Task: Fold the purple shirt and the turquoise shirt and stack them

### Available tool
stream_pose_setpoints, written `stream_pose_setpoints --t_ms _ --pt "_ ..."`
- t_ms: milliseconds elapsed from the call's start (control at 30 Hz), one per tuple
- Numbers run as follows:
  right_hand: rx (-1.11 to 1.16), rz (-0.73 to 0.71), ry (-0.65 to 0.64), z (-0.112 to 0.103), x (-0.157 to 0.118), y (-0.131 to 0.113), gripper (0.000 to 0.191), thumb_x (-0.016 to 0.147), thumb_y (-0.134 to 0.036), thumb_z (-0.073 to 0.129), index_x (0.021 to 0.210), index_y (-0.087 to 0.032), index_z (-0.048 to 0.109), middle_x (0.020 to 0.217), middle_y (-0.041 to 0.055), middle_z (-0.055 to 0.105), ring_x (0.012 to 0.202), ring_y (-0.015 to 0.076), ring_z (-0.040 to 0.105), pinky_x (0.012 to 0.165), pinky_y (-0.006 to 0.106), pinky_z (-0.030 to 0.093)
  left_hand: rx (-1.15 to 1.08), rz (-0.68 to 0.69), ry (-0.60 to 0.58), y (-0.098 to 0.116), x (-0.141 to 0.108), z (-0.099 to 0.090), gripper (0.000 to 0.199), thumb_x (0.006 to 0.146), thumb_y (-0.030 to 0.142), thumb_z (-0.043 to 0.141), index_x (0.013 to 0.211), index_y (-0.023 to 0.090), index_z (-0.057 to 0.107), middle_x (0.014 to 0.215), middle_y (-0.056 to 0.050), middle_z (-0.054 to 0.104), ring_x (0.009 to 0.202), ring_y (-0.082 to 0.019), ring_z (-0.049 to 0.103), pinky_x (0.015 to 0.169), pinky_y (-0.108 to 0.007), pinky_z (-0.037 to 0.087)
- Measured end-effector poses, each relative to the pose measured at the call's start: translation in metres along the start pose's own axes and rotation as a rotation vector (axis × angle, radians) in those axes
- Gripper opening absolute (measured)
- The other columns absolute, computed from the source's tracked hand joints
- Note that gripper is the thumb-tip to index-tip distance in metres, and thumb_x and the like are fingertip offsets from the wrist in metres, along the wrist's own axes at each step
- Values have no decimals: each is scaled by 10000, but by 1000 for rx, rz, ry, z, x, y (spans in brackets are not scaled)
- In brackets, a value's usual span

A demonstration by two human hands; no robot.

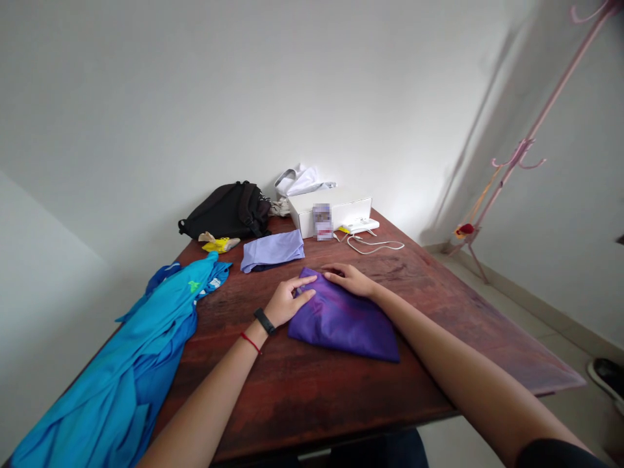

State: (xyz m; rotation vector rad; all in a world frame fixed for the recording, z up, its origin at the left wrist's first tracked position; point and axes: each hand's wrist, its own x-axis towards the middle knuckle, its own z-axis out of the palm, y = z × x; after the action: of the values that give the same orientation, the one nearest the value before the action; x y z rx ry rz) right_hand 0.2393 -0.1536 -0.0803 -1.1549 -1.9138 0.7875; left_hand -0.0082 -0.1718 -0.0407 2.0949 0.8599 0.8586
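Observation:
A folded purple garment (348,318) of smooth, slightly shiny cloth lies on the wooden table in front of me. My left hand (286,303) rests at its upper left side, with thumb and forefinger stretched out and apart on the cloth. The lower fingers of that hand are partly hidden. At the garment's far edge lies my right hand (355,281), its thumb on the cloth and its other fingers extended beyond the edge. Shallow wrinkles run across the cloth between the hands.
Blue clothes (151,331) spread along the table's left side. Behind stand a folded lavender cloth (273,250), a yellow packet (219,244), a black backpack (219,211), a white box (341,207) and a white cable (375,247). A pink coat rack (507,172) leans at right.

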Motion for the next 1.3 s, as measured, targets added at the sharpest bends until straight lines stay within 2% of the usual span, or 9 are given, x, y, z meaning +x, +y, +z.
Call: stream_pose_setpoints --t_ms 200,367,467,600,800,900,1067,1167,1300 --pt "161 -15 -251 -16 -8 -29 576 882 -501 649 1377 -214 578 1356 71 634 1194 273 618 1043 395 469 47 71 -3 7 -1 -1 436 878 311 656 1309 246 655 1385 -50 602 1279 -252 549 1140 -387 384" --pt "200 107 -413 -23 -12 -36 551 820 -526 716 1222 -152 675 1137 77 736 1004 280 689 874 382 551 0 81 -32 -2 -1 -1 472 861 302 667 1330 262 635 1403 -47 589 1315 -269 524 1165 -431 351" --pt "160 159 -444 -23 -12 -34 552 781 -525 751 1185 -154 685 1102 68 744 961 275 693 841 379 557 -43 116 -35 -5 -1 -1 473 858 302 677 1328 263 632 1379 -40 608 1345 -271 497 1176 -448 331" --pt "132 186 -460 -22 -14 -35 545 778 -529 749 1196 -185 684 1158 49 729 1039 279 671 945 401 521 -77 131 -51 -2 -2 -2 489 849 301 694 1333 268 626 1381 -26 604 1363 -272 477 1188 -446 309" --pt "192 204 -526 -22 -18 -41 462 823 -531 706 1110 -169 710 1091 49 744 949 255 686 877 386 539 -182 91 -94 -1 -3 -4 506 850 299 707 1345 261 612 1393 -27 600 1320 -262 522 1149 -414 361" --pt "205 225 -494 -21 -19 -41 449 811 -542 715 1049 -162 729 1034 43 753 900 245 688 846 371 539 -320 66 -83 -9 -2 -3 651 820 304 752 1426 260 519 1483 -63 506 1374 -272 455 1138 -427 366" --pt "283 268 -471 -19 -20 -42 444 791 -535 740 1024 -158 743 964 43 759 809 223 691 806 356 537 -619 -149 -117 -24 -3 0 996 750 322 834 1554 257 249 1490 -171 458 1381 -301 438 1093 -464 390" --pt "328 256 -462 -19 -21 -44 449 795 -508 747 1076 -158 734 1015 58 755 853 225 690 827 360 533 -776 -334 -203 -24 -5 -1 958 744 353 846 1522 222 303 1387 -179 565 1261 -292 564 1033 -427 441" --pt "349 262 -456 -18 -22 -48 419 796 -488 755 1058 -161 735 1006 53 755 851 215 688 835 351 534 -821 -587 -257 -18 -7 -7 722 744 480 825 1343 189 546 1216 -123 692 1027 -250 686 805 -309 534"
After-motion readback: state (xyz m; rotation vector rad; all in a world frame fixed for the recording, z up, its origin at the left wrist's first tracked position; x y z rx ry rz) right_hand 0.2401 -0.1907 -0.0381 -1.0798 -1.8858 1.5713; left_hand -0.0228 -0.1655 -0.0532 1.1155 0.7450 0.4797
